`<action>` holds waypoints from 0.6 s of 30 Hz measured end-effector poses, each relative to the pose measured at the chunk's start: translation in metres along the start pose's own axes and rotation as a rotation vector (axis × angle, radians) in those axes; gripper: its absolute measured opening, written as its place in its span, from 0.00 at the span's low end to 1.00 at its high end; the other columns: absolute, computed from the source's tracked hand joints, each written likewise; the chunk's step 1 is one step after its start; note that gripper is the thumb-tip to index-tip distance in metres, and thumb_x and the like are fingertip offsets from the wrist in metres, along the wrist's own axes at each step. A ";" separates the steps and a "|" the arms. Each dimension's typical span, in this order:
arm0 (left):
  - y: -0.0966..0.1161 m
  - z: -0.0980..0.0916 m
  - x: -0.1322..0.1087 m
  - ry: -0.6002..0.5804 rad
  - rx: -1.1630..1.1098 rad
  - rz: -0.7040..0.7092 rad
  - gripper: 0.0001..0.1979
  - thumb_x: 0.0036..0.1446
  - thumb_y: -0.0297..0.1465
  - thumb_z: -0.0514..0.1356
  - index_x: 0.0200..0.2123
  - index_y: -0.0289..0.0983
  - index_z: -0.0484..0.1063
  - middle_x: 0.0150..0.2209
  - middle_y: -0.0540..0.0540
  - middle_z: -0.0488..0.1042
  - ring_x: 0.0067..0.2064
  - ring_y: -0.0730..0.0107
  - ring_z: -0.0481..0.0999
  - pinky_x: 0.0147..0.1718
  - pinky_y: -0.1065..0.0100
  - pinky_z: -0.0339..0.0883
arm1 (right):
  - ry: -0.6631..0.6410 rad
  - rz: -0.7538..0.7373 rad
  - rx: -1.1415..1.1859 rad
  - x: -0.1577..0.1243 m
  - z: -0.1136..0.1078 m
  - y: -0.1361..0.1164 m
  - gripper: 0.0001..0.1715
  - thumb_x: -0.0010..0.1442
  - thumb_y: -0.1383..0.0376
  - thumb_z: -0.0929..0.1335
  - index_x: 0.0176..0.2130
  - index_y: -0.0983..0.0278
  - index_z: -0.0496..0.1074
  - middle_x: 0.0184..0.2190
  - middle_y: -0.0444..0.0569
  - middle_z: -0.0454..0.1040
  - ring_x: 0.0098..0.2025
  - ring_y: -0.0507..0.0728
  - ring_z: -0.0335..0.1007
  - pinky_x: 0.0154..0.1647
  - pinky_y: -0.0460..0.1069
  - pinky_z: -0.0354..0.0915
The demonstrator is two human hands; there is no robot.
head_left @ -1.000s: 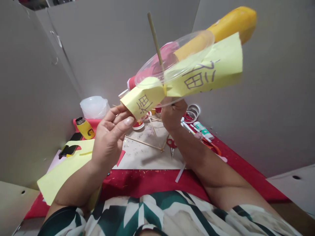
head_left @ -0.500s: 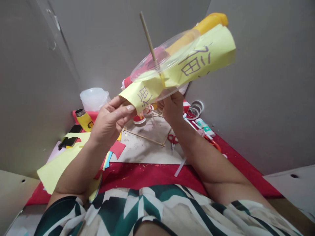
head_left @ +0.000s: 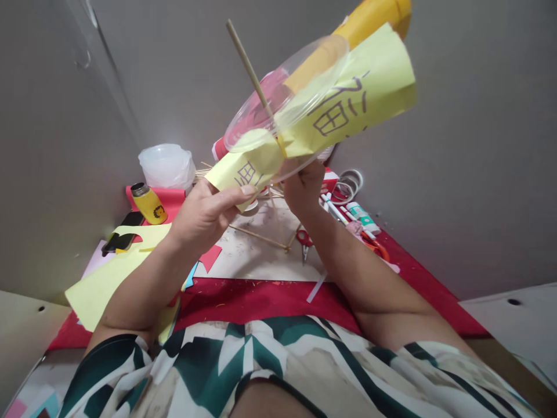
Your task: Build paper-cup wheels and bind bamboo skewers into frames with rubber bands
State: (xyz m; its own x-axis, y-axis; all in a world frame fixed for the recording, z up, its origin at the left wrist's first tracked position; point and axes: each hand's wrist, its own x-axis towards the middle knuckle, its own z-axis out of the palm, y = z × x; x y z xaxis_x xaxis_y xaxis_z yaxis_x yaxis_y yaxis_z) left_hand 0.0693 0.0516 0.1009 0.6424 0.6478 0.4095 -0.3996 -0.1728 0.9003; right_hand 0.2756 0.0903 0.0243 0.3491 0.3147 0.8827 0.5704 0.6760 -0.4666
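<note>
Raised above the table is a handmade piece: a clear plastic lid (head_left: 319, 69) with a wooden stick (head_left: 249, 67) through it. A yellow paper strip (head_left: 383, 75) with dark handwritten characters lies across it, pinched in at the middle. Behind it are an orange paper roll (head_left: 369, 29) and a pink paper part (head_left: 265, 96). My left hand (head_left: 209, 206) pinches the lower left end of the yellow strip between thumb and fingers. Under the lid my right hand (head_left: 304, 183) is closed; its fingertips are partly hidden, and it seems to grip the stick's lower part.
On the red cloth (head_left: 261, 302) lies a pale board (head_left: 243, 264) with red-handled scissors (head_left: 304, 241) and a stick frame (head_left: 261, 239). At left stand a yellow bottle (head_left: 150, 204) and a translucent tub (head_left: 165, 165). Tape rolls (head_left: 349, 184) and a glue stick (head_left: 363, 217) lie right.
The whole piece has tilted more steeply, its right end rising and the stick's top shifting left. My left thumb now lies further over the strip's lower characters.
</note>
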 end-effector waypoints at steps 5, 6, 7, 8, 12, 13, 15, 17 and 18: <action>-0.005 0.000 0.000 0.035 -0.002 0.020 0.37 0.46 0.34 0.73 0.60 0.43 0.69 0.46 0.42 0.82 0.55 0.43 0.80 0.51 0.49 0.79 | 0.024 -0.020 0.035 0.001 0.001 0.002 0.23 0.67 0.49 0.64 0.26 0.58 0.63 0.22 0.42 0.60 0.25 0.54 0.58 0.30 0.53 0.64; -0.006 0.000 0.000 0.038 0.002 0.021 0.37 0.46 0.34 0.73 0.60 0.43 0.69 0.46 0.42 0.82 0.55 0.43 0.80 0.51 0.48 0.79 | 0.028 -0.026 0.039 0.001 0.001 0.002 0.23 0.67 0.49 0.64 0.26 0.58 0.63 0.22 0.42 0.60 0.25 0.54 0.58 0.29 0.54 0.64; -0.006 0.000 0.000 0.038 0.003 0.021 0.37 0.46 0.34 0.74 0.60 0.43 0.69 0.46 0.42 0.82 0.55 0.43 0.80 0.52 0.48 0.78 | 0.031 -0.026 0.036 0.001 0.001 0.002 0.23 0.67 0.49 0.65 0.25 0.58 0.63 0.22 0.42 0.60 0.25 0.54 0.58 0.29 0.54 0.64; -0.006 0.000 -0.001 0.033 0.001 0.021 0.37 0.46 0.34 0.74 0.60 0.43 0.69 0.46 0.42 0.82 0.56 0.43 0.80 0.52 0.48 0.78 | 0.033 -0.020 0.025 0.001 0.001 0.001 0.24 0.67 0.48 0.65 0.25 0.58 0.63 0.21 0.42 0.60 0.25 0.54 0.58 0.29 0.54 0.64; -0.002 0.001 -0.004 0.013 -0.052 0.010 0.36 0.46 0.32 0.74 0.60 0.42 0.71 0.47 0.42 0.82 0.58 0.45 0.79 0.56 0.50 0.75 | 0.026 0.018 -0.035 0.001 0.000 0.001 0.25 0.67 0.48 0.64 0.24 0.58 0.61 0.21 0.42 0.62 0.25 0.54 0.60 0.29 0.53 0.64; 0.000 0.002 -0.006 0.019 -0.072 -0.001 0.36 0.46 0.30 0.73 0.60 0.41 0.71 0.48 0.41 0.82 0.59 0.46 0.78 0.57 0.52 0.74 | 0.027 0.022 -0.034 0.002 -0.001 0.002 0.24 0.67 0.49 0.64 0.24 0.58 0.61 0.22 0.42 0.63 0.26 0.54 0.60 0.29 0.53 0.63; 0.005 0.005 -0.011 0.041 -0.105 -0.038 0.35 0.48 0.28 0.72 0.60 0.40 0.72 0.51 0.40 0.81 0.60 0.49 0.77 0.60 0.54 0.71 | 0.040 0.021 -0.023 0.004 -0.002 0.004 0.23 0.67 0.51 0.64 0.25 0.58 0.61 0.22 0.42 0.63 0.26 0.54 0.59 0.29 0.52 0.61; 0.009 0.008 -0.016 0.049 -0.121 -0.064 0.31 0.51 0.27 0.70 0.60 0.38 0.73 0.55 0.40 0.80 0.62 0.51 0.75 0.62 0.57 0.69 | 0.062 0.020 -0.030 0.007 -0.005 0.007 0.22 0.68 0.51 0.63 0.25 0.58 0.62 0.21 0.41 0.63 0.26 0.53 0.58 0.29 0.51 0.60; 0.011 0.009 -0.018 0.043 -0.120 -0.064 0.30 0.52 0.27 0.69 0.60 0.38 0.74 0.57 0.40 0.79 0.63 0.52 0.74 0.62 0.58 0.68 | 0.067 0.022 -0.040 0.009 -0.006 0.009 0.22 0.68 0.51 0.63 0.26 0.58 0.62 0.21 0.41 0.63 0.26 0.52 0.58 0.29 0.50 0.60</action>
State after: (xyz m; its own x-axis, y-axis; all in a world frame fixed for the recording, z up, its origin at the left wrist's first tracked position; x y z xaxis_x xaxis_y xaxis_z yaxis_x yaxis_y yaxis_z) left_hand 0.0591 0.0318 0.1048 0.6416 0.6862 0.3428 -0.4358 -0.0417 0.8991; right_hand 0.2884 0.0952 0.0273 0.4098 0.2828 0.8672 0.5908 0.6421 -0.4886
